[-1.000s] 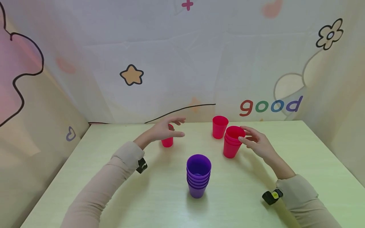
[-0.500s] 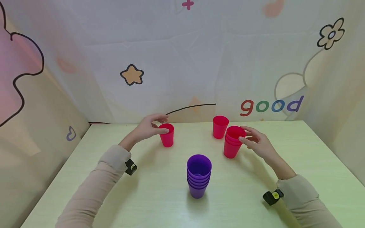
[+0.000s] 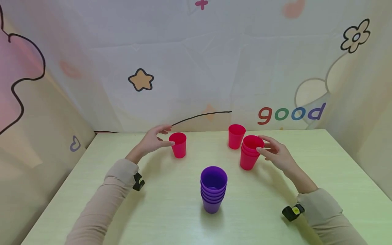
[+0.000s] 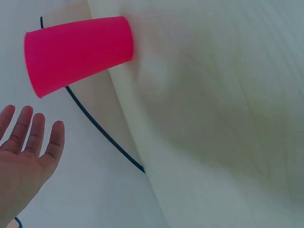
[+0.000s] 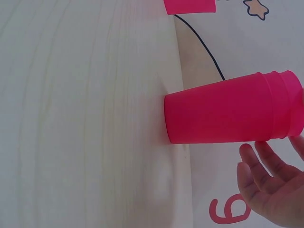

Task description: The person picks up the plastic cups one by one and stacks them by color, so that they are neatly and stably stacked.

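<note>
Low at the wall side of the table stands a single red cup [image 3: 179,146], mouth up. My left hand [image 3: 150,141] is just left of it, fingers extended and thumb near its rim. The left wrist view shows a gap between those fingers and the red cup [image 4: 78,54]. At the right, my right hand [image 3: 277,154] holds the upper rim of a stack of nested red cups [image 3: 248,160], thumb in front and fingers behind. In the right wrist view its other fingers [image 5: 266,173] are spread beside the stack.
Another red cup [image 3: 235,136] stands just behind the red stack. A stack of several purple cups [image 3: 212,200] stands nearer, at mid-table. A printed cloth wall [image 3: 183,68] rises behind the table [image 3: 171,217].
My left hand has moved left, from in front of and above the single red cup to beside it, uncovering the cup. My right hand and the stacks have stayed put.
</note>
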Motion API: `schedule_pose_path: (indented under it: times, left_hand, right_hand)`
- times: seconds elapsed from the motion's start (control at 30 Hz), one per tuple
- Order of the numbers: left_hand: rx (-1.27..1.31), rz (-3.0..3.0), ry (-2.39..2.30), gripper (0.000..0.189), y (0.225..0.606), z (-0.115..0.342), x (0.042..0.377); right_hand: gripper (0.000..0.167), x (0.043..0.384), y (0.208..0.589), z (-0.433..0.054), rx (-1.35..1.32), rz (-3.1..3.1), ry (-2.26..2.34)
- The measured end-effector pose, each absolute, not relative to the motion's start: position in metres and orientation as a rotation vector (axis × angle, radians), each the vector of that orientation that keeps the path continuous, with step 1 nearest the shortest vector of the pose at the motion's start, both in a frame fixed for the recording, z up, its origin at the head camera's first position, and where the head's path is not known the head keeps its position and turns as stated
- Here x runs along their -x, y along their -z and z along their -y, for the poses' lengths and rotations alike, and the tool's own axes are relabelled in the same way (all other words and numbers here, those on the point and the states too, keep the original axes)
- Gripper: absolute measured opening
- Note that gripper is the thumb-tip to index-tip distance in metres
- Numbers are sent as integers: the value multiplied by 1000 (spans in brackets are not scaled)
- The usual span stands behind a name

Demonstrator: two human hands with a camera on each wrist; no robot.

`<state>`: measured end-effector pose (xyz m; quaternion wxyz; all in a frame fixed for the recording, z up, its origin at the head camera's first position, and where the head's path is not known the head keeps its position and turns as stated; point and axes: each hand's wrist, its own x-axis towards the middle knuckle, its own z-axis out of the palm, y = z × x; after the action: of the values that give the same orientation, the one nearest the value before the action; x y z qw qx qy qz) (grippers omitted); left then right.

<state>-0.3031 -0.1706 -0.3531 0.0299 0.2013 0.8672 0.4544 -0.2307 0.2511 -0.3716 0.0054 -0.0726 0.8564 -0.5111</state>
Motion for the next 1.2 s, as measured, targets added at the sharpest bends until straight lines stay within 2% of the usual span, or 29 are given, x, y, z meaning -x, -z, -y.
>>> schedule_pose_path:
  times: [0.27,0.63,0.87,1.2]
  left_hand:
    - [-551,-2663,-1410,69,372,169,314]
    - [-475,-2643,-1383,68,382,163,318]
    - [-474,-2651,-1397,61,386,161,321]
    - [-475,-2658,-1365,61,378,155,317]
  right_hand:
    - [60,230,371,-250,214,-2681,1605]
    - [61,231,373,-251,207,-2686,1603]
    - [62,231,374,-251,214,-2682,1609]
    - [60,232,374,-252,229,-2675,1614]
